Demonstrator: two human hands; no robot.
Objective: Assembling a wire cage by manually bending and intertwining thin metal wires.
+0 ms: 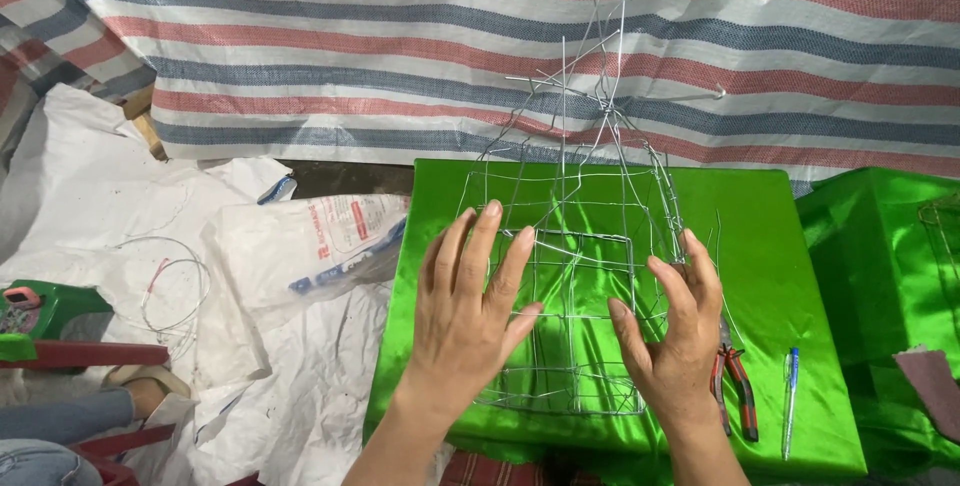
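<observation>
Pliers (pixel 738 386), probably pen (pixel 790 396) — striped tarp (pixel 400 36)

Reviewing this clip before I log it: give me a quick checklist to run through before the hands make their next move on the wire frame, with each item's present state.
1. Left hand on the wire frame: ok, palm and spread fingers rest on its top wires.
2. Right hand on the frame: ok, fingers touch its right side.
3. Frame seated on the green satin box: ok, its base lies on the cloth top.
4. Loose wire ends at the twisted peak: not ok, several stick out untrimmed.
5. Pliers within reach: ok, lying right beside the right hand.
6. Blue pen clear of the frame: ok, it lies apart, to the right of the pliers.
</observation>
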